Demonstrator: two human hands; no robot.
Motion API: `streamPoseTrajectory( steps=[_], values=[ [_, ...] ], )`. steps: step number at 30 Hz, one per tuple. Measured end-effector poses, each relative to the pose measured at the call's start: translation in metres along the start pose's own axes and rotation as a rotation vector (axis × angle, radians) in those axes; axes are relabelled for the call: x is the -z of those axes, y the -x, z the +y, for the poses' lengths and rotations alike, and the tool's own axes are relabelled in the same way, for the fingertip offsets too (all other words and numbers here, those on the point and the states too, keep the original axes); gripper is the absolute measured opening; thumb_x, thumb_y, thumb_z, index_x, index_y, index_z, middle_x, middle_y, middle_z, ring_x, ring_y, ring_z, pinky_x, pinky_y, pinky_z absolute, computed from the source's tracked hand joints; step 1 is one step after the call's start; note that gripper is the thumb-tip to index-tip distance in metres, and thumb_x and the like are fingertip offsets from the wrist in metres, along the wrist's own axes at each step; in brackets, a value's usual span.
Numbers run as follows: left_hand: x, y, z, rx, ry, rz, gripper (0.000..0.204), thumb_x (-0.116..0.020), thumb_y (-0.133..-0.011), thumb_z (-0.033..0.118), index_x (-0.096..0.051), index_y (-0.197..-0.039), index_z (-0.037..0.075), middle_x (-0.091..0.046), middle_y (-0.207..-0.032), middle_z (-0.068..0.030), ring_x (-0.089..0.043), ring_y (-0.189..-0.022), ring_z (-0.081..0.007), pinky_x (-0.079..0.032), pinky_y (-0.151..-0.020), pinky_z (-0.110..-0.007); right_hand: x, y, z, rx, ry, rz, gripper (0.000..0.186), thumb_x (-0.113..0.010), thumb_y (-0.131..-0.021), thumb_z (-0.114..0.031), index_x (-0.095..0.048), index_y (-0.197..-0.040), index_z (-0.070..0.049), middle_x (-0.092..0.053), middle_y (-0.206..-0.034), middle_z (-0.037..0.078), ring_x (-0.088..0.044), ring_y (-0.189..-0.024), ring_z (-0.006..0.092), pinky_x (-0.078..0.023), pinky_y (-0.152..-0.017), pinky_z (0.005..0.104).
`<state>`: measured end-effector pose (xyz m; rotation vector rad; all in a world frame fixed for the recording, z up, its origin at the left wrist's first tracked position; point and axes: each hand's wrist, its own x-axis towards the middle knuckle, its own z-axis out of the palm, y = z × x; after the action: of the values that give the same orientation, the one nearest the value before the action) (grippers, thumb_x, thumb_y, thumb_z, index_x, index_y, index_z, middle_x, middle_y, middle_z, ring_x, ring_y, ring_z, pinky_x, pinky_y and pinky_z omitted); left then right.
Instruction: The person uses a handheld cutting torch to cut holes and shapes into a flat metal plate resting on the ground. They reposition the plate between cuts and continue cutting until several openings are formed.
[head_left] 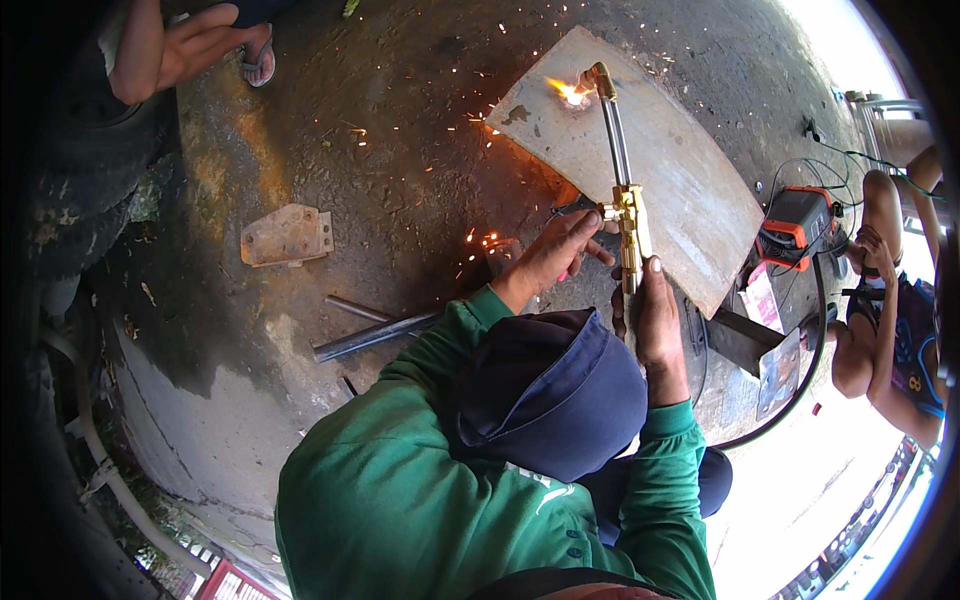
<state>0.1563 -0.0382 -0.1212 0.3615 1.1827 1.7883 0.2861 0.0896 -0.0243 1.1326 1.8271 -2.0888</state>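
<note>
Left hand [550, 262]: thumb and forefinger up against the brass side fitting [609, 212] of the torch, other fingers loosely spread.
Right hand [660, 325]: wrapped round the handle, nearer the body, thumb laid along it.
Torch [617, 140]: there it goes, running straight ahead of both hands, bent head out over the plate.
Flame [572, 95]: blazing orange ahead of the left hand, just beside the torch head!
Steel plate [690, 190]: broad and grey, ahead of the right hand.
Sparks [480, 240]: scattering left of the left hand.
Rusty bracket [286, 236]: well left of the left hand.
Orange-and-black machine [797, 225]: off to the right hand's right.
</note>
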Motion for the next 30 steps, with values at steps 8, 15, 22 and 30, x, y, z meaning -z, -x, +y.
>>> streamPoseTrajectory(
  steps=[8, 15, 22, 30],
  values=[
    [0.0024, -0.0025, -0.0083, -0.007, 0.014, -0.015, 0.078, -0.045, -0.100, 0.068, -0.057, -0.134, -0.001, -0.064, -0.132, -0.0138, -0.074, -0.088, -0.0157, -0.042, -0.045, -0.019, -0.0001, -0.0001, -0.0004, 0.008, 0.010, -0.009, 0.066, -0.033, -0.105, -0.063, -0.059, -0.112, -0.003, -0.056, -0.066, 0.007, -0.049, -0.049, 0.0148, -0.038, -0.042, 0.0275],
    [0.0013, -0.0007, -0.0054, -0.020, 0.023, -0.027, 0.079, -0.045, -0.100, 0.069, -0.058, -0.132, -0.001, -0.062, -0.136, -0.0144, -0.074, -0.089, -0.0147, -0.042, -0.044, -0.019, -0.0036, 0.0032, -0.0020, 0.008, 0.006, 0.025, 0.068, -0.032, -0.105, -0.064, -0.061, -0.112, -0.002, -0.055, -0.067, 0.005, -0.050, -0.050, 0.0138, -0.038, -0.043, 0.0270],
    [0.0026, -0.0009, -0.0082, -0.027, 0.015, -0.020, 0.076, -0.045, -0.101, 0.067, -0.058, -0.131, -0.001, -0.064, -0.131, -0.0133, -0.074, -0.088, -0.0137, -0.042, -0.044, -0.019, -0.0050, 0.0044, -0.0022, 0.016, 0.023, 0.037, 0.070, -0.033, -0.105, -0.065, -0.062, -0.110, -0.001, -0.055, -0.067, 0.004, -0.050, -0.051, 0.0132, -0.038, -0.045, 0.0266],
    [0.0008, 0.0014, -0.0030, -0.017, -0.004, -0.019, 0.073, -0.047, -0.102, 0.064, -0.056, -0.135, 0.000, -0.064, -0.129, -0.0120, -0.074, -0.088, -0.0135, -0.042, -0.044, -0.019, -0.0037, 0.0063, 0.0012, 0.020, 0.046, 0.039, 0.068, -0.033, -0.105, -0.063, -0.062, -0.107, -0.002, -0.055, -0.067, 0.004, -0.048, -0.050, 0.0136, -0.037, -0.047, 0.0280]
  ],
)
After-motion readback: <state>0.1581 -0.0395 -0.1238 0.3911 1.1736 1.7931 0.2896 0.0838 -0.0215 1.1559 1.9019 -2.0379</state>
